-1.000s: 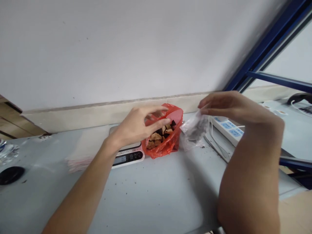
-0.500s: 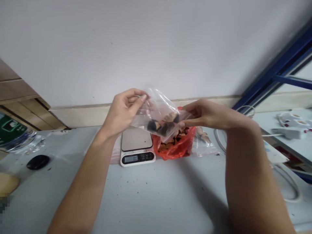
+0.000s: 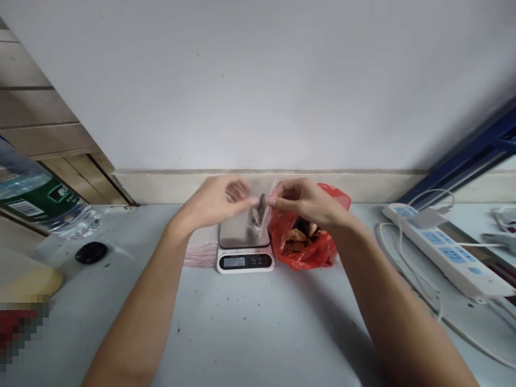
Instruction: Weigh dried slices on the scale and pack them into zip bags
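A small clear zip bag (image 3: pixel 257 219) with a few dark and tan dried pieces hangs above the kitchen scale (image 3: pixel 245 255). My right hand (image 3: pixel 304 200) pinches the bag's upper right edge between thumb and fingers. On the other side, my left hand (image 3: pixel 215 203) is blurred, its thumb apart from its curled fingers and its thumb tip beside the bag. The scale's display reads 0.0. Right of it stands an open red plastic bag (image 3: pixel 300 260) filled with more dried pieces, partly under my right hand.
Flat clear bags with red stripes (image 3: pixel 200 255) lie left of the scale. Farther left are a black oval object (image 3: pixel 91 252) and a large water bottle (image 3: pixel 44 196). A white power strip (image 3: pixel 451 252) with cables lies at right. Dark crumbs dot the tabletop (image 3: pixel 237 338).
The zip bag has turned from a wide slant to a narrow upright hang over the scale. My hands have come closer together, and my left fingers have parted from the bag. The view has shifted.
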Demonstrator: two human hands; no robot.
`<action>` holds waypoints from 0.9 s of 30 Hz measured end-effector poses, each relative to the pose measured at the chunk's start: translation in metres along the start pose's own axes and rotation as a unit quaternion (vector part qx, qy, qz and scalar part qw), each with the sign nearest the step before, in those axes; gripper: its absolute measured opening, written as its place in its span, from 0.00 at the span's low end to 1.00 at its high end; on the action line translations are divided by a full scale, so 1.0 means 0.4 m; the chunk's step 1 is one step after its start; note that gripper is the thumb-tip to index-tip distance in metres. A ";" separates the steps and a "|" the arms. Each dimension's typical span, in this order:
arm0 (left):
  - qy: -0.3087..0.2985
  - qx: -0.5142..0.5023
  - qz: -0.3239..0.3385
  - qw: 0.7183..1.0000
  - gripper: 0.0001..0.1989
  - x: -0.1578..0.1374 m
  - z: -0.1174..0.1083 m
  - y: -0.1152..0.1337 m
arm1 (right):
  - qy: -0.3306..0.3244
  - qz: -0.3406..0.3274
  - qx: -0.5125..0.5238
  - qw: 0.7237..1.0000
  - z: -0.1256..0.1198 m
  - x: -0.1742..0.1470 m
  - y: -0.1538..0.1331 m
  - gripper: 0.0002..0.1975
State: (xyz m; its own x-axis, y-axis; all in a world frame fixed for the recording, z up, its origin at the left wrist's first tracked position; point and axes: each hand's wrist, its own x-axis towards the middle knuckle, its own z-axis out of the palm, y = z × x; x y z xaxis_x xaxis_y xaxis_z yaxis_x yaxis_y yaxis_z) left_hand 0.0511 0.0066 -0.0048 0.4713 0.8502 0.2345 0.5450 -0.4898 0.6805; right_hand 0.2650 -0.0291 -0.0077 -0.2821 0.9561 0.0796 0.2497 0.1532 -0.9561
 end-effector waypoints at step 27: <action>0.016 -0.013 -0.053 0.998 0.08 -0.002 -0.015 0.025 | 0.171 0.041 -0.253 0.951 -0.003 -0.020 -0.036 0.05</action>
State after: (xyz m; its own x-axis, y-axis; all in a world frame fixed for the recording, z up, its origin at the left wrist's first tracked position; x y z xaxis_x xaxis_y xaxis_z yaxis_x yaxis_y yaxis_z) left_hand 0.0521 0.0023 0.0059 0.3892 0.9028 0.1829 0.5716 -0.3924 0.7206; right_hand 0.2648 -0.0385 0.0058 0.0532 0.9823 0.1795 0.6961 0.0923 -0.7120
